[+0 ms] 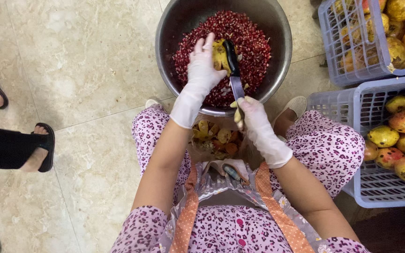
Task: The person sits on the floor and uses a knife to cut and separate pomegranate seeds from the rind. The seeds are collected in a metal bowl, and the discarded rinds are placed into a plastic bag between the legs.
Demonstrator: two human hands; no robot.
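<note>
Inside bowl rim (284, 65), both hands

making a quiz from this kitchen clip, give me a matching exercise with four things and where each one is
Things:
1. pomegranate seeds
2. knife
3. whole pomegranates
4. peel scraps

Places:
A. in the lilac plastic crates on the right
B. on the floor between the person's knees
C. in the steel bowl
D. gripped by the right hand, blade pointing over the bowl

Pairs: 1-C, 2-D, 3-A, 4-B

The left hand holds a yellow piece of fruit over the bowl.
</note>
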